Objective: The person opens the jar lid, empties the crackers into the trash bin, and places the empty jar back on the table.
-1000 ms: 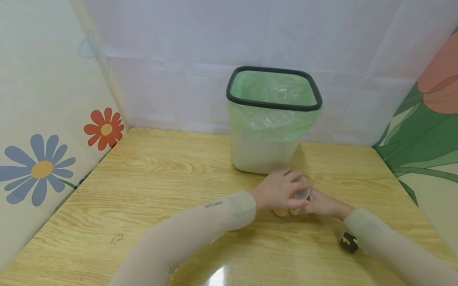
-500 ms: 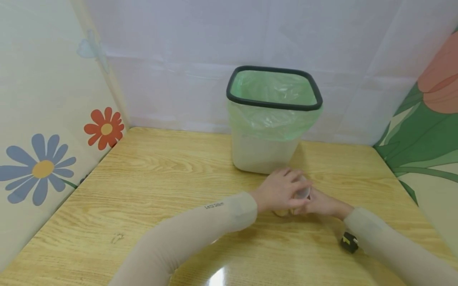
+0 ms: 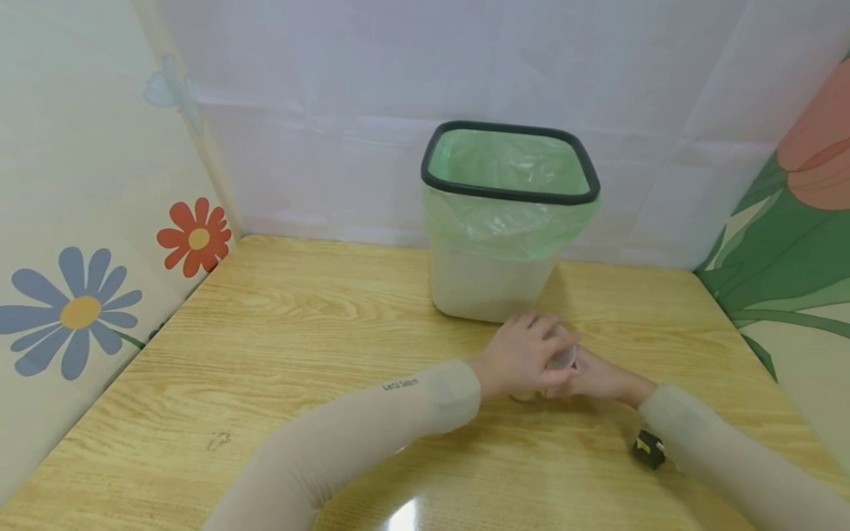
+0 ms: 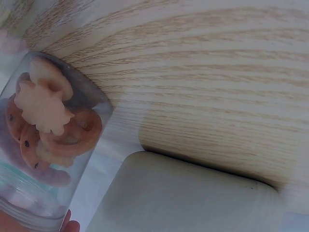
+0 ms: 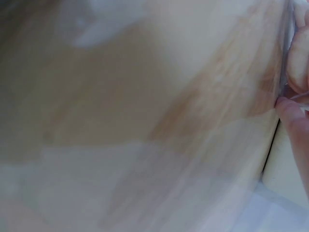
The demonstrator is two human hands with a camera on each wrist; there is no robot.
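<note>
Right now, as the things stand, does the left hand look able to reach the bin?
Probably yes: the left hand is just in front of the bin, and I see nothing standing between them. But it grips the clear container, so it may need to let go first.

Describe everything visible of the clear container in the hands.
The clear container is round and smooth-walled, ridged near one end; plastic or glass, I cannot tell. Through it show a pale scalloped piece and curved brown pieces. The left hand and right hand hold it in front of the bin, partly hiding it; its tilt, and whether it touches the table, are unclear.
</note>
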